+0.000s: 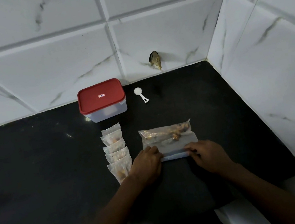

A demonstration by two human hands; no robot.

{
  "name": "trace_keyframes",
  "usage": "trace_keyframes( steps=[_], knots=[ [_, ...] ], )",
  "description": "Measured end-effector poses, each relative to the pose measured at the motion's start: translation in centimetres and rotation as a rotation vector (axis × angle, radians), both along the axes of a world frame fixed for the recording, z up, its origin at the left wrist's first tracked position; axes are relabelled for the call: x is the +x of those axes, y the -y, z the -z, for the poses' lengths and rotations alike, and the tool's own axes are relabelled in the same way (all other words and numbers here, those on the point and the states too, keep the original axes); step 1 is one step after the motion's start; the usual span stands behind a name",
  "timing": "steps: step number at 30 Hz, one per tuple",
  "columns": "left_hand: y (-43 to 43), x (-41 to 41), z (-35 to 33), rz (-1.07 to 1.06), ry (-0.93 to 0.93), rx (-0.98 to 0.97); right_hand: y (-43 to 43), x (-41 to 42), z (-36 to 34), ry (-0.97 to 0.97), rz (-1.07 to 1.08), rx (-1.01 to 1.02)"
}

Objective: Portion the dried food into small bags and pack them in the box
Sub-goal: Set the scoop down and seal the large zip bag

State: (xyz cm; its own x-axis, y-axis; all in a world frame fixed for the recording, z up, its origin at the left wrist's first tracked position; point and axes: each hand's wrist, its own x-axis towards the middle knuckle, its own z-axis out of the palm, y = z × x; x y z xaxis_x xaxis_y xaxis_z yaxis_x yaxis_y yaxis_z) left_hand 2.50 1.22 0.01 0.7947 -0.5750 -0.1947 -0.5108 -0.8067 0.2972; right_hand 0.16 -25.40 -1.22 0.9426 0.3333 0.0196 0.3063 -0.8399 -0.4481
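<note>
Black counter top [36, 165] fills the floor of this tiled corner, and the big clear bag [167, 135] lies flat in the middle of it. Its long side runs left to right. Brown dried food sits in the far half of the bag. The near edge is folded over into a flat strip.

The left hand [146, 166] and the right hand [208, 155] each hold one end of that strip, fingers curled down on it.

Just left of the big bag, the small bags [117, 150] lie in a row. They overlap, and the row runs away from the person. Each has a little brown food inside.

Past the row stands the box [101, 101] with its red lid on. I cannot tell what is inside. A white scoop [141, 94] lies to its right, cup end toward the wall.

White tile walls [169, 32] close the counter at the back and right. Bare counter spreads wide to the left.
</note>
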Motion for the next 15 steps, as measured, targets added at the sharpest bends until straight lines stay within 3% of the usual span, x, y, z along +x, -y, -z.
trace_keyframes(
  steps=[5, 10, 15],
  knots=[
    [0.7, 1.2, -0.5, -0.085, -0.057, 0.008, -0.3, 1.9, -0.2, -0.038, -0.023, -0.061],
    [0.7, 1.7, -0.2, -0.091, 0.037, 0.040, -0.6, 2.5, 0.4, 0.130, 0.040, -0.163],
    [0.7, 1.3, 0.1, -0.100, 0.057, 0.011, -1.2, 1.2, 1.6, 0.094, 0.043, -0.010]
  ],
)
